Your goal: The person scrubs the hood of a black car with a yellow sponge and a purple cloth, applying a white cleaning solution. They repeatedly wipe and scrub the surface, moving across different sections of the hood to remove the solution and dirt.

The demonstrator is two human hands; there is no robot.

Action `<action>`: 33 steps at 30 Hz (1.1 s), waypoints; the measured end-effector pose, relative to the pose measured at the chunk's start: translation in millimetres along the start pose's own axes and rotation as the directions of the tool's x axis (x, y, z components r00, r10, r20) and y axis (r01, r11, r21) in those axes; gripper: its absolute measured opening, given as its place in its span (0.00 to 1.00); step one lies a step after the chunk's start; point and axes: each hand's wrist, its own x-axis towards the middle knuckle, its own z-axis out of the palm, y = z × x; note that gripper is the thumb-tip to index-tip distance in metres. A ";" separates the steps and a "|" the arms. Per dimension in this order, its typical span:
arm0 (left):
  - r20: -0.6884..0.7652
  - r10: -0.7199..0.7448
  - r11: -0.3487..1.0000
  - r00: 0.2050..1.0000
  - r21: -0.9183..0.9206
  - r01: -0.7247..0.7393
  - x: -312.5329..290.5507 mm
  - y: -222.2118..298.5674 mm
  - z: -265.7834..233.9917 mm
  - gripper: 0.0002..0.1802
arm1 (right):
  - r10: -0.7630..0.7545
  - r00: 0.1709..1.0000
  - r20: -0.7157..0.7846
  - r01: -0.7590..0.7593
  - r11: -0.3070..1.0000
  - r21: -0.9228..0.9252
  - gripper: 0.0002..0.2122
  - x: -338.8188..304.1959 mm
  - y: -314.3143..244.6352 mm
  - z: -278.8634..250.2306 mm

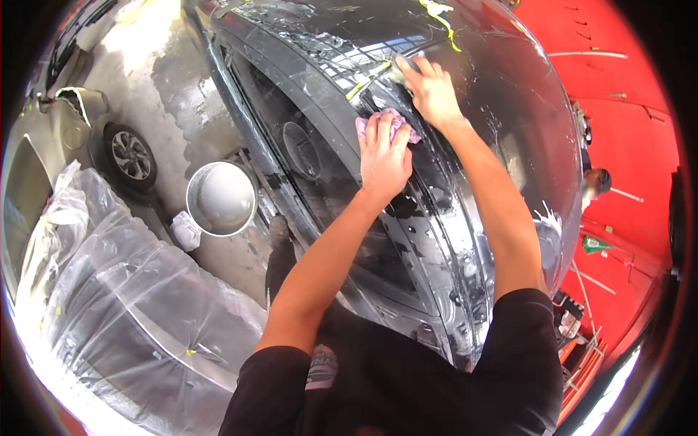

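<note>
Both my hands are on the wet black car (pixel 502 109), by the edge of its roof above the side window. My left hand (pixel 385 163) is closed on a crumpled pink-purple cloth (pixel 397 123), pressed against the bodywork. Just ahead and to the right, my right hand (pixel 435 94) grips a small pale pad (pixel 398 71) against the surface; the fingers cover most of it. Yellow-green tape (pixel 367 81) sticks to the panel beside the pad. Another loose strip of yellow tape (pixel 440 16) lies farther up the car.
Left of the car, a round metal bucket (pixel 249 207) stands beside a crumpled white cloth (pixel 186 231). A second car (pixel 94 138) is partly draped in clear plastic sheeting (pixel 145 305). A red wall (pixel 618 80) rises at the right, with another person (pixel 596 182) near it.
</note>
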 end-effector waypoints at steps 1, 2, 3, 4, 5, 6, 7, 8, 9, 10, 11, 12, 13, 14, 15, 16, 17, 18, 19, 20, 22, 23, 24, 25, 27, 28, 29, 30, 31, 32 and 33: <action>-0.017 0.000 1.000 1.000 0.009 0.000 1.4 -6.2 -3.3 0.23 | -0.016 1.000 0.004 0.016 0.998 0.054 0.34 -19.6 -6.8 -11.6; -0.045 0.002 1.000 0.999 0.020 -0.002 4.6 -10.0 -6.9 0.23 | -0.036 0.999 0.003 0.036 0.994 0.101 0.36 -51.6 -11.5 -30.4; -0.063 0.006 1.000 0.998 0.014 -0.005 2.8 -8.6 -7.6 0.23 | -0.046 0.999 0.005 0.045 0.990 0.130 0.36 -92.9 -10.5 -49.4; -0.078 0.012 1.000 0.997 0.006 -0.012 2.8 -7.7 -5.0 0.22 | -0.052 0.999 0.006 0.050 0.986 0.157 0.37 -116.4 -6.1 -59.0; -0.082 0.023 1.000 0.996 -0.001 -0.023 3.0 -5.6 -2.9 0.23 | -0.059 0.998 0.001 0.058 0.991 0.120 0.37 -109.3 -2.7 -54.5; -0.074 0.013 1.000 0.997 -0.010 -0.014 1.4 -4.8 -4.0 0.24 | -0.059 0.998 0.002 0.058 0.994 0.090 0.37 -97.3 -4.5 -51.1; -0.065 0.016 1.000 0.998 -0.024 -0.017 3.1 -2.9 -5.5 0.24 | -0.051 0.999 -0.003 0.051 0.997 0.052 0.37 -81.3 -4.9 -47.3; -0.052 0.026 0.999 0.998 -0.037 -0.028 3.5 -0.5 -6.4 0.24 | -0.042 0.999 -0.008 0.042 0.999 0.014 0.36 -47.2 2.9 -29.4; -0.035 0.024 0.998 0.999 -0.050 -0.026 2.4 0.4 -5.8 0.24 | -0.004 1.000 0.008 0.004 1.000 0.015 0.34 -10.9 5.8 -16.8; -0.026 0.028 0.998 0.999 -0.053 -0.029 1.1 6.5 -1.9 0.24 | 0.029 0.999 0.020 -0.028 0.999 -0.021 0.31 11.9 15.0 -5.5; -0.016 0.031 0.998 0.999 -0.049 -0.032 -0.5 9.9 1.0 0.24 | 0.050 0.998 0.036 -0.047 0.996 -0.082 0.32 21.6 21.5 1.0; -0.010 0.031 0.999 0.999 -0.033 -0.031 0.7 6.9 0.4 0.25 | 0.046 0.999 0.017 -0.045 0.998 -0.053 0.32 14.2 18.3 -1.5; 0.015 0.016 1.000 1.000 -0.011 -0.015 5.7 -2.5 -1.5 0.25 | 0.026 1.000 0.005 -0.026 1.000 -0.016 0.33 2.2 10.8 -4.4; 0.008 0.007 1.000 1.000 -0.007 -0.007 0.6 -4.7 -5.6 0.25 | 0.008 1.000 -0.007 -0.008 1.000 0.021 0.33 -15.6 3.3 -10.0; -0.020 0.008 1.000 1.000 -0.007 -0.008 3.0 -8.2 -7.4 0.25 | -0.009 1.000 0.000 0.009 0.997 0.076 0.33 -42.1 -1.4 -26.3; -0.042 0.005 1.000 0.999 -0.018 -0.006 3.0 -9.4 -7.2 0.25 | -0.023 1.000 0.017 0.020 0.992 0.125 0.33 -80.3 -4.5 -46.8; -0.060 0.013 1.000 0.998 -0.003 -0.013 3.0 -10.9 -5.6 0.25 | -0.013 0.999 0.045 0.006 0.989 0.144 0.34 -112.6 -4.0 -61.6; -0.046 0.018 1.000 0.999 -0.005 -0.018 2.4 -8.2 -5.6 0.24 | 0.012 0.997 0.079 -0.025 0.985 0.172 0.34 -128.9 -8.6 -73.3; -0.035 0.023 1.000 0.999 -0.004 -0.023 2.8 -5.8 -5.4 0.24 | 0.003 0.997 0.080 -0.011 0.995 0.099 0.33 -122.8 -4.5 -71.2; -0.025 0.028 1.000 0.999 0.000 -0.028 4.0 -4.9 -5.8 0.24 | -0.043 0.998 0.036 0.039 0.996 0.084 0.34 -95.9 4.5 -54.4; 0.012 0.033 0.999 0.999 -0.005 -0.033 0.8 -2.4 -5.7 0.25 | -0.049 0.999 -0.007 0.049 0.998 0.029 0.33 -25.6 14.1 -24.4; 0.017 0.047 0.999 0.999 -0.011 -0.046 0.1 -1.3 -1.0 0.26 | -0.012 1.000 0.001 0.012 1.000 0.009 0.31 3.4 21.6 -10.9; 0.025 0.059 0.998 0.998 -0.023 -0.059 -0.5 3.9 2.4 0.26 | 0.034 0.999 0.006 -0.034 0.998 -0.061 0.30 17.5 30.8 3.1; 0.038 0.048 0.999 0.998 -0.025 -0.047 -1.7 4.7 0.9 0.26 | 0.051 0.999 -0.004 -0.052 0.998 -0.045 0.31 16.2 27.6 7.2; 0.017 0.039 0.999 0.999 0.003 -0.039 -6.4 -2.6 -2.8 0.26 | 0.041 0.999 -0.002 -0.041 0.999 0.032 0.31 -7.7 13.0 -2.3; -0.021 0.038 0.999 0.999 0.029 -0.038 2.7 -12.0 -3.3 0.26 | 0.000 1.000 -0.012 0.001 0.996 0.084 0.31 -31.6 1.0 -23.0; -0.023 0.024 1.000 0.999 0.011 -0.024 2.7 -10.8 -5.3 0.26 | -0.005 1.000 0.012 0.004 0.996 0.086 0.31 -70.9 -1.1 -40.0; -0.025 0.027 1.000 0.999 0.000 -0.027 3.4 -8.5 -4.9 0.26 | -0.007 0.999 0.041 0.003 0.996 0.089 0.31 -106.8 0.2 -52.7; -0.021 0.026 1.000 0.999 -0.001 -0.026 2.6 -7.0 -4.7 0.25 | -0.008 0.999 0.043 0.003 0.993 0.120 0.31 -127.6 0.0 -61.3; -0.015 0.024 1.000 1.000 -0.002 -0.024 2.2 -5.4 -2.8 0.25 | -0.007 0.999 0.046 0.000 0.988 0.152 0.32 -138.6 1.3 -63.7; -0.012 0.033 0.999 0.999 0.000 -0.033 1.2 -6.2 -0.9 0.25 | -0.014 0.999 0.047 0.010 0.996 0.092 0.34 -118.4 -2.1 -60.6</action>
